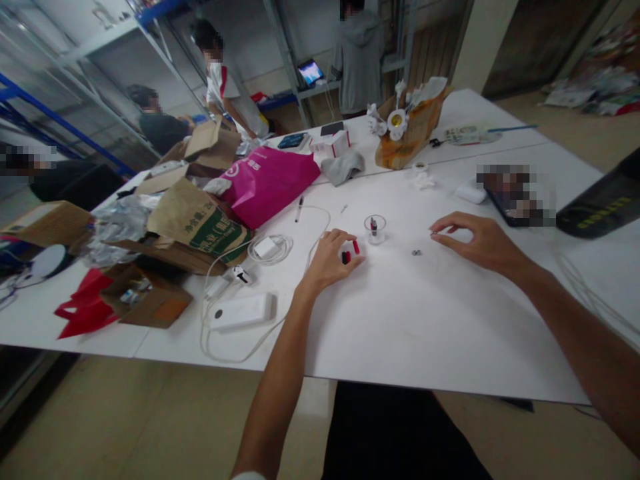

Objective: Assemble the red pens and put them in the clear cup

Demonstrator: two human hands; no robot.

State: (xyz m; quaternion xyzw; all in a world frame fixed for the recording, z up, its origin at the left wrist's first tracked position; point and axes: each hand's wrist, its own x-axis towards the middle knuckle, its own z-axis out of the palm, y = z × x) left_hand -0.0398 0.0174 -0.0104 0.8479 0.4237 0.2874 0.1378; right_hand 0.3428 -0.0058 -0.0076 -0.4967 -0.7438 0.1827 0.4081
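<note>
My left hand (333, 257) rests on the white table (380, 320), fingers curved with a gap between thumb and index finger. Small red pieces (356, 247) and a black piece (344, 257) show inside that curve; they seem to lie on the table rather than in a grip. To its right stands a clear round cup (376, 237) with small dark and red pieces in it. My right hand (467, 239) is raised over the table, thumb and index finger pinched on something tiny. Between the hands lie small dark metallic bits (417, 253).
On the left are a white power bank (243, 312), a coiled cable with charger (267, 247), a paper bag (197, 223), a pink bag (273, 183) and a cardboard box (150, 300). A phone (515, 197) and black bottle (600, 203) are at right. Several people are behind.
</note>
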